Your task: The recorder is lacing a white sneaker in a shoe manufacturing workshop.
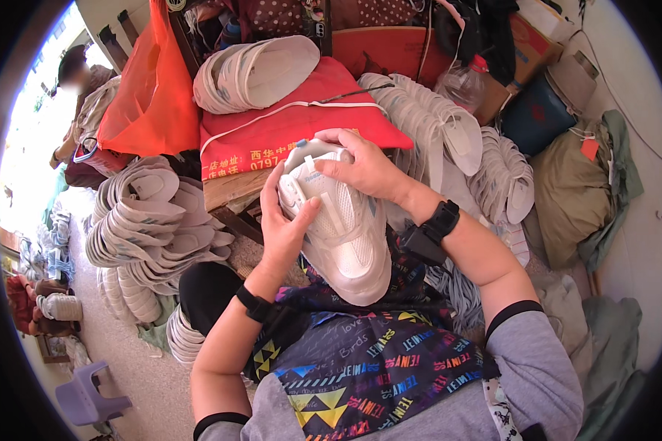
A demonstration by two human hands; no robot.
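Note:
Above my lap I hold a white mesh shoe upper (pixel 349 253), its toe pointing down toward me and its light-blue-lined collar facing away. My left hand (pixel 283 228) grips its left side, thumb lying on the lacing area. Fingers of my right hand (pixel 360 165) wrap round the collar edge, with the thumb pressed on the tongue. Just beyond stands a wooden stool or bench (pixel 232 192) under a red cloth bag (pixel 301 136). On that bag lies a nested stack of white uppers (pixel 232 77).
Large piles of nested uppers (pixel 136 228) stand on the floor at the left. More stacks (pixel 456 136) lie to the right, near a clear plastic bottle (pixel 463 84) and a blue bin (pixel 541 110). An orange plastic bag (pixel 151 99) hangs left. A purple stool (pixel 88 393) and another person (pixel 88 95) are farther off.

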